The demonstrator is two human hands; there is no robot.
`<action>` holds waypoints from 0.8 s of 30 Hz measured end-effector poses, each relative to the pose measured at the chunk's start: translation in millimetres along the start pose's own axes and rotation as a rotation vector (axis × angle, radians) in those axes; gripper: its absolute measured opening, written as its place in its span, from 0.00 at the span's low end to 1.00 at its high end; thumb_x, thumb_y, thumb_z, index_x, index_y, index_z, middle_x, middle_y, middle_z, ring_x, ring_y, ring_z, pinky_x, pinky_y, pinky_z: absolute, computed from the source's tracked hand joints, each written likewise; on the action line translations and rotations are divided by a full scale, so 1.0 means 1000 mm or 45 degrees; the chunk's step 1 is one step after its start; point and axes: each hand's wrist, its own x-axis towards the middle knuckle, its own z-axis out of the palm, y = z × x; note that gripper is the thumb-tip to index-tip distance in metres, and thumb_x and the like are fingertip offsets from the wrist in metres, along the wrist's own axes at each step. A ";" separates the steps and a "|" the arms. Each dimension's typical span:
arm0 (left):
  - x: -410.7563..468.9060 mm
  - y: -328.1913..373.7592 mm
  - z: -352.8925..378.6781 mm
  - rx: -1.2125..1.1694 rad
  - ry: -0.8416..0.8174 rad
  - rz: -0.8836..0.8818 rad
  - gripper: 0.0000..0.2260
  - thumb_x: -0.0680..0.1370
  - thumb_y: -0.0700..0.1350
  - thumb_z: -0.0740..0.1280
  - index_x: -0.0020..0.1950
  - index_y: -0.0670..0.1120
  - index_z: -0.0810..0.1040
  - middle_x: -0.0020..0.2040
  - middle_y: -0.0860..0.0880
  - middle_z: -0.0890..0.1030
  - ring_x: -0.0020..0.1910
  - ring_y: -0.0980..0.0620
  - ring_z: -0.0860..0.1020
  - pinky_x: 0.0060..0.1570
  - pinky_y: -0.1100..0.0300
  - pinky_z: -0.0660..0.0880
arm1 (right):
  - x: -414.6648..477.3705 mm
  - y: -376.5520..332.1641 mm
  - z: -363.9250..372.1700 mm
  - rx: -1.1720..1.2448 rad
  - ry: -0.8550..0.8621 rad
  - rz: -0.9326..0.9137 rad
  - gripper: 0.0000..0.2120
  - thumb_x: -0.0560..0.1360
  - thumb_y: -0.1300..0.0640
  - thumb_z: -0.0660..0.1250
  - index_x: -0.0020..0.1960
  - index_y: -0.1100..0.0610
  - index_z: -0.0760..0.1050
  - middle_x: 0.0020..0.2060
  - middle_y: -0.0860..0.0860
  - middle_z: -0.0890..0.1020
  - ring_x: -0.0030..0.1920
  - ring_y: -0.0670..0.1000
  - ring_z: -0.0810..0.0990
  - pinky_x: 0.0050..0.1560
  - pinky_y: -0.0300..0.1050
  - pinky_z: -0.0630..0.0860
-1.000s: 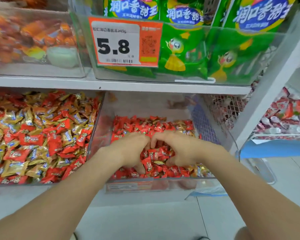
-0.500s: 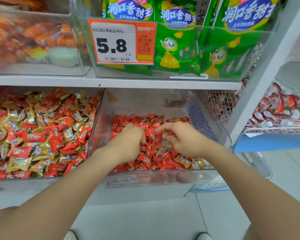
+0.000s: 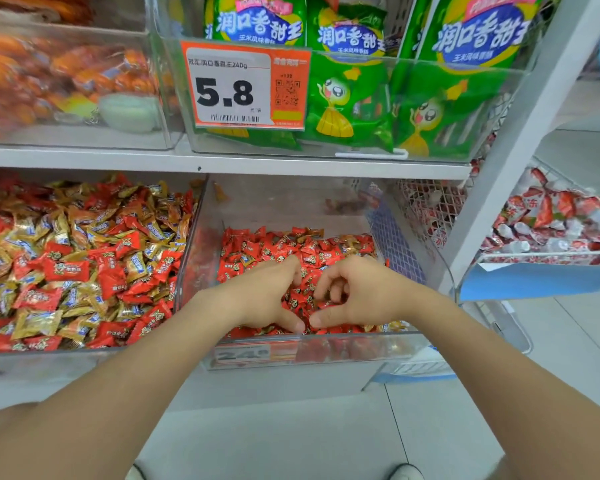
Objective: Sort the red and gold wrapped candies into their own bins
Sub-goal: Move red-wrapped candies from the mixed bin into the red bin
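Both curled among red candies (image 3: pixel 274 247) in the right bin (image 3: pixel 361 351), your left hand (image 3: pixel 264 296) and right hand (image 3: pixel 357 299) — grip impossible to tell — should next pinch out stray gold candies (image 3: pixel 394 326).

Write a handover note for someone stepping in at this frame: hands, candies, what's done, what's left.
Left hand: in the right bin, fingers dug into the red candies; whether it holds one is hidden.
Right hand: beside it in the same bin, fingers curled over the pile; grip unclear.
Left bin: red and gold mixed throughout.
Done: the right bin is mostly red.
Left: a few gold candies lie at its front right edge; the left bin needs sorting through.
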 end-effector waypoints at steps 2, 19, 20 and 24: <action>0.004 0.001 0.005 0.025 -0.007 0.079 0.31 0.68 0.53 0.83 0.60 0.57 0.66 0.58 0.52 0.74 0.57 0.48 0.73 0.59 0.47 0.75 | 0.001 0.002 0.005 -0.212 -0.052 -0.077 0.25 0.64 0.37 0.83 0.58 0.46 0.85 0.46 0.45 0.84 0.46 0.44 0.81 0.47 0.39 0.76; -0.002 -0.006 0.004 0.098 0.194 0.094 0.02 0.78 0.42 0.70 0.49 0.49 0.82 0.50 0.54 0.78 0.52 0.56 0.73 0.56 0.58 0.69 | 0.013 0.002 0.008 -0.270 0.008 -0.060 0.12 0.81 0.53 0.69 0.38 0.47 0.74 0.27 0.49 0.77 0.28 0.46 0.72 0.35 0.43 0.67; -0.003 -0.004 0.003 0.062 0.214 0.079 0.04 0.78 0.42 0.70 0.45 0.48 0.84 0.46 0.56 0.82 0.49 0.60 0.75 0.60 0.59 0.71 | 0.012 0.003 0.004 -0.204 0.031 -0.034 0.12 0.82 0.52 0.68 0.40 0.47 0.74 0.27 0.50 0.77 0.27 0.46 0.72 0.33 0.42 0.65; -0.002 -0.001 0.002 -0.092 0.126 0.031 0.04 0.72 0.46 0.79 0.39 0.51 0.87 0.34 0.60 0.84 0.34 0.65 0.80 0.58 0.56 0.79 | 0.005 0.006 -0.005 -0.096 0.074 0.039 0.12 0.87 0.47 0.62 0.47 0.51 0.75 0.31 0.53 0.78 0.29 0.45 0.75 0.35 0.47 0.69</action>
